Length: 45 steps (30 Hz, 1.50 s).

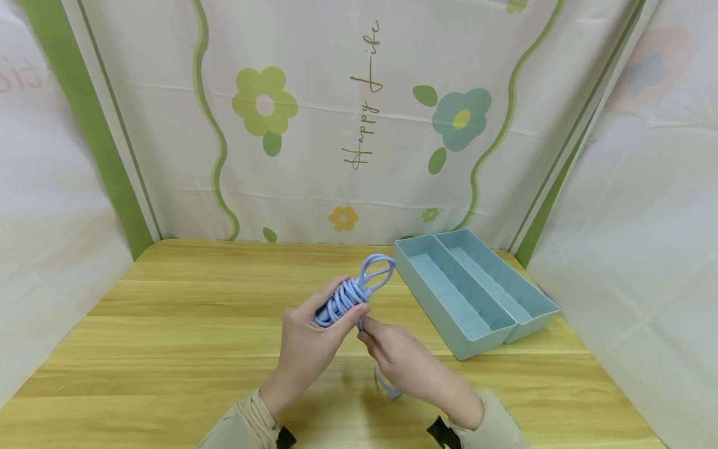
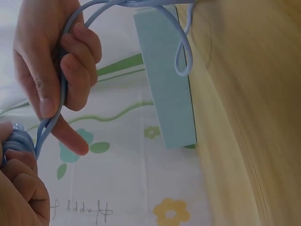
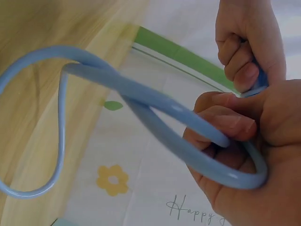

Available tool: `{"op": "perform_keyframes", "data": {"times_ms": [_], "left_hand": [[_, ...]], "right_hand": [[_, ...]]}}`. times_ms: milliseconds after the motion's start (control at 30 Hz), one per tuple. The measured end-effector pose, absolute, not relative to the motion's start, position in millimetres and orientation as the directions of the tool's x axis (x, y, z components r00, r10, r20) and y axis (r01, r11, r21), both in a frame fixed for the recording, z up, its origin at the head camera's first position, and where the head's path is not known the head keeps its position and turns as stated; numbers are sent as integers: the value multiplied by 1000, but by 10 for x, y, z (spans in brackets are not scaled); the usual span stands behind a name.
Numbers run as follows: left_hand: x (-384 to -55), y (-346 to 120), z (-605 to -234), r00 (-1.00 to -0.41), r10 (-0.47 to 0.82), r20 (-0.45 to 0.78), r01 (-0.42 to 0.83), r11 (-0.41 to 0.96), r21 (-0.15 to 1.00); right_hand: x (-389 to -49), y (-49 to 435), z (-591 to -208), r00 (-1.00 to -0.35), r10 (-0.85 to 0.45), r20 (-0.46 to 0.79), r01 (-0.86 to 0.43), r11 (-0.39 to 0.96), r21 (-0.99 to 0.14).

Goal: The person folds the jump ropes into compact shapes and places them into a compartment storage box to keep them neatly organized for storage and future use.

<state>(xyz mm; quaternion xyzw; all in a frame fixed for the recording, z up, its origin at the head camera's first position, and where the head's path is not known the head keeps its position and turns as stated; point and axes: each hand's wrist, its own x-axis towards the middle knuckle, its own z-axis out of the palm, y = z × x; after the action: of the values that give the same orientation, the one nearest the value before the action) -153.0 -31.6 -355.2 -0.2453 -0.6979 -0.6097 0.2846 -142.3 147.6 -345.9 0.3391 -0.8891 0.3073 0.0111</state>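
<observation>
A light blue cord (image 1: 342, 304) is wound into a bundle above the table, with a loop standing out at its far end. My left hand (image 1: 308, 343) grips this bundle between thumb and fingers. Close beside it on the right, my right hand (image 1: 401, 362) holds a doubled length of the same cord; in the right wrist view that cord (image 3: 155, 125) bends back through the curled fingers. Its loose part (image 2: 184, 59) hangs below the right hand. In the left wrist view, most of the bundle is cut off by the frame edge.
Two long blue-green trays (image 1: 429, 290) stand side by side at the right rear of the wooden table (image 1: 185, 330). Behind the table hangs a white curtain (image 1: 314, 168) with flower prints, and similar cloth encloses both sides.
</observation>
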Motion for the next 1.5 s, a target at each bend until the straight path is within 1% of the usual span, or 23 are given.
{"op": "perform_keyframes", "data": {"times_ms": [100, 200, 300, 433, 533, 633, 800, 933, 1033, 1233, 1300, 1400, 1500], "left_hand": [[-1527, -311, -3549, -703, -10, 712, 690, 238, 684], [-1530, -317, -3544, -698, -9, 716, 674, 330, 661], [-1544, -323, -3544, -690, 3, 723, 669, 384, 637], [-1555, -334, -3534, -689, 52, 723, 673, 417, 611], [-1551, -348, -3520, -694, 115, 711, 679, 436, 591], [-1547, -371, -3503, -693, 176, 699, 686, 461, 563], [-1548, -398, -3488, -661, 275, 698, 719, 495, 487], [-1545, -399, -3494, -627, 335, 704, 748, 511, 424], [-1531, -391, -3502, -616, 351, 705, 747, 545, 381], [-1481, -359, -3532, -608, 385, 694, 714, 648, 266], [-1470, -348, -3542, -611, 396, 685, 700, 674, 236], [-1467, -340, -3559, -617, 404, 676, 686, 698, 208], [-1480, -346, -3577, -609, 410, 678, 685, 703, 191]], "right_hand": [[-1392, 1457, -3446, -759, -591, 272, -639, 599, -482], [-1356, 1454, -3432, -745, -594, 303, -661, 595, -456], [-1328, 1457, -3406, -750, -586, 309, -652, 573, -497], [-1315, 1482, -3340, -783, -544, 301, -607, 565, -559], [-1315, 1528, -3283, -797, -527, 296, -591, 578, -562], [-1316, 1579, -3228, -794, -537, 285, -594, 587, -550], [-1309, 1643, -3161, -803, -547, 238, -575, 606, -549], [-1300, 1659, -3145, -801, -545, 247, -582, 613, -535], [-1289, 1653, -3156, -777, -562, 283, -621, 614, -487], [-1290, 1608, -3232, -695, -617, 369, -717, 635, -287], [-1295, 1596, -3259, -675, -632, 381, -732, 636, -244], [-1304, 1590, -3288, -652, -648, 392, -750, 625, -214], [-1317, 1599, -3293, -628, -662, 408, -771, 599, -215]]}}
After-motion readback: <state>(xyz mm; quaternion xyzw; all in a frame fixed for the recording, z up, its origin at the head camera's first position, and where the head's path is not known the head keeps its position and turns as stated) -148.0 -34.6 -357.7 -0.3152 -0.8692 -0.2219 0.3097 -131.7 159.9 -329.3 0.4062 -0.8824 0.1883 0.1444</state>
